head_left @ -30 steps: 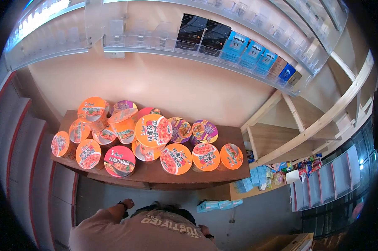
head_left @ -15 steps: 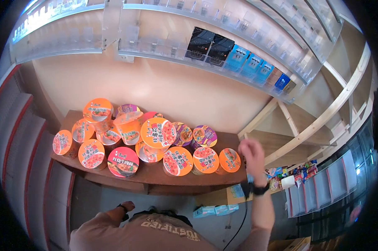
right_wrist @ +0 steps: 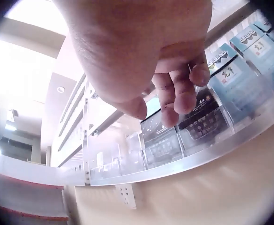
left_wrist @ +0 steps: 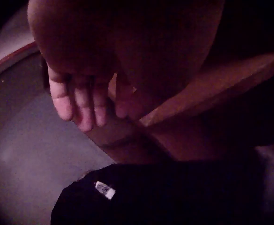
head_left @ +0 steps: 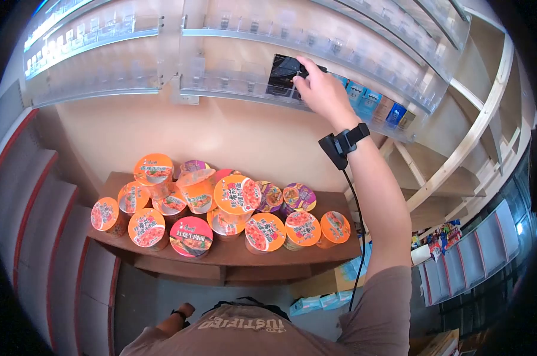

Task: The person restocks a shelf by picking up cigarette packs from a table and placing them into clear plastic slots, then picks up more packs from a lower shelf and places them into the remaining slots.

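My right hand (head_left: pixel 323 92) reaches up to the clear wall shelf, its thumb and forefinger spread apart beside the tops of two black boxes. The left black box (head_left: pixel 280 74) shows beside the hand; most of the other one is hidden behind it. From the right wrist, the bent fingers (right_wrist: pixel 184 102) hang in front of the upper part of the right black box (right_wrist: pixel 203 123), with the thumb off to the left. Low by the body hangs my left hand (head_left: pixel 186 310), holding nothing; its fingers are extended and loose in the left wrist view.
Light blue boxes (head_left: pixel 369 102) and smaller packs stand right of the black ones behind the shelf's clear front rail (head_left: pixel 233 93). Below, a brown table (head_left: pixel 233 256) bears stacked cups of instant noodles (head_left: pixel 237 194). A wooden frame (head_left: pixel 458 172) rises at the right; grey tiered shelves are at left.
My right hand came up from beside the body, passed the table's right end, and is now at the black boxes. The left hand stays low. The head view has shifted.
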A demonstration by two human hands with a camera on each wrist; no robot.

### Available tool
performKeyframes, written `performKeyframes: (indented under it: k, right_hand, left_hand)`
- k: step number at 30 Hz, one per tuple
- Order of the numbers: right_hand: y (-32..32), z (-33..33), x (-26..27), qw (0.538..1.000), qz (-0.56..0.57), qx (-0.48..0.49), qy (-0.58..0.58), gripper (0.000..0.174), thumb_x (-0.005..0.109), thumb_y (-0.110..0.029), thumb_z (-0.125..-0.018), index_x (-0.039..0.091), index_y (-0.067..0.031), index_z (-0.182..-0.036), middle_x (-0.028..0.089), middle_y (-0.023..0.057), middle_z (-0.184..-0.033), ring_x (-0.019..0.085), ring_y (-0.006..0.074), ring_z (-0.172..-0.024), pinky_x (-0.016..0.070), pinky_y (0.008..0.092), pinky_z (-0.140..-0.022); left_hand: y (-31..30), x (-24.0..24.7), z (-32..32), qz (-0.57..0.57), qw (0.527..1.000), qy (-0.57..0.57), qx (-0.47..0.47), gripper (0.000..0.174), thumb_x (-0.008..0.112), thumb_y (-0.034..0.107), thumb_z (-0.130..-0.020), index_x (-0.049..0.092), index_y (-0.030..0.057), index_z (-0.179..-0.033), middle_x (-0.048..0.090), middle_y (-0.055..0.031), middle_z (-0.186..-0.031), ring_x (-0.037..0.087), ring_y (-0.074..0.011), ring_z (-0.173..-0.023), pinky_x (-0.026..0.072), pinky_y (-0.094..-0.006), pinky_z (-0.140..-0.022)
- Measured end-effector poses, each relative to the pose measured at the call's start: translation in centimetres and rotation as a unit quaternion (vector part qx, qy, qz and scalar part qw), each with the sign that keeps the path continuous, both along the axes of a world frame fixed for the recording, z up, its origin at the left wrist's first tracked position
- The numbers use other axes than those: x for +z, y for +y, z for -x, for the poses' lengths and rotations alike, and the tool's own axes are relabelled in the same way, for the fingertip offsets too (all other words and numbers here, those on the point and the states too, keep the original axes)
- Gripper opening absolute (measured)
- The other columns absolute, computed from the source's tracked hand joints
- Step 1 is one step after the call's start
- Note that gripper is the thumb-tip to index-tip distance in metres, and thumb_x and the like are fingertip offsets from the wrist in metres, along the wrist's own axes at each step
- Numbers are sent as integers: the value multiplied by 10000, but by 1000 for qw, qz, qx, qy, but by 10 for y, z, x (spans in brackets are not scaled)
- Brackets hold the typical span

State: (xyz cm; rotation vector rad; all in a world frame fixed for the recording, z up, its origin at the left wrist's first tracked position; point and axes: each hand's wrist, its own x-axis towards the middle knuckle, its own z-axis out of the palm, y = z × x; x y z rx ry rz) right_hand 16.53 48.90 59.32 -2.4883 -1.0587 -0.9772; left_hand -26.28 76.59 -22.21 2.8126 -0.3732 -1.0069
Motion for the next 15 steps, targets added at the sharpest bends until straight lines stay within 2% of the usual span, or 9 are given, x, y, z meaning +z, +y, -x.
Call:
performKeyframes:
  k: [2,3,4,6,9,10,12,15]
  right_hand:
    - [4,-3,4,990,-74,44,115,443,502,-252,-958,489,-124,-1382,685,107,-693,662,301,-636,526,411,-637]
    - [7,6,10,977,-91,36,188,425,478,-246,-970,502,-102,-1370,683,72,-664,634,223,-535,514,366,-576]
    - [10,5,12,977,-90,40,188,425,478,-246,-970,502,-102,-1370,683,72,-664,634,223,-535,514,366,-576]
    - [12,0,16,962,-117,54,241,426,473,-227,-976,496,-82,-1376,681,56,-657,596,156,-472,496,323,-539]
    - [17,1,19,966,-107,48,229,419,470,-210,-984,492,-60,-1375,687,56,-659,590,152,-460,489,314,-517]
    - [19,1,19,967,-105,37,228,413,472,-206,-985,496,-57,-1370,689,56,-660,591,154,-461,490,313,-513]
    - [23,-1,16,965,-115,29,234,400,472,-204,-988,504,-53,-1357,691,56,-664,595,153,-465,491,315,-514]
    - [23,-3,17,966,-123,33,225,384,480,-193,-991,499,-38,-1341,692,79,-672,583,153,-443,480,311,-484]
  left_hand:
    - [12,-8,23,3,1000,3,-13,331,544,300,-884,725,87,-1059,700,-168,-1086,665,-336,-1021,521,-446,-884]
    - [-1,4,31,-51,993,80,-68,325,472,217,-954,676,118,-1186,645,-125,-1260,589,-329,-1192,487,-455,-1005]
    - [-1,3,34,-51,993,81,-63,325,472,217,-954,676,118,-1186,645,-125,-1260,589,-329,-1192,487,-455,-1005]
    - [11,-4,54,7,995,88,48,365,499,313,-931,685,129,-1185,654,-143,-1240,605,-345,-1159,486,-460,-982]
    - [26,-8,73,91,970,95,205,453,540,456,-897,700,145,-1184,667,-169,-1210,629,-369,-1109,486,-468,-947]
    - [3,-14,87,89,970,95,205,453,540,456,-897,700,145,-1184,667,-169,-1210,629,-369,-1109,486,-468,-947]
    - [-8,-21,70,9,993,51,108,355,477,220,-948,644,141,-1252,629,-125,-1290,592,-342,-1186,473,-455,-1018]
    - [-8,-12,52,14,995,59,81,332,491,198,-929,668,130,-1200,649,-133,-1243,603,-343,-1161,482,-444,-1001]
